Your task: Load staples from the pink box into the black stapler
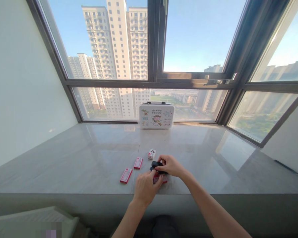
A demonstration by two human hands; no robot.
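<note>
A black stapler [158, 164] is held low over the sill, its two arms apart at the left end. My right hand [172, 166] grips it from above and the right, fingers closed around its body. My left hand [144, 186] has its fingers closed at the stapler's near left end, though the exact hold is partly hidden. Below the hands lies a red and white box [164, 179], partly covered by the left thumb. To the left lie two similar flat red and white boxes [138, 163] [126, 175]. A small white box [151, 154] with a black print stands just beyond the stapler.
A white case [156, 115] with cartoon prints and a dark handle stands against the window at the back. The grey stone sill [89, 158] ends in a front edge close to my arms. A dark thin strip [288, 167] lies by the right wall.
</note>
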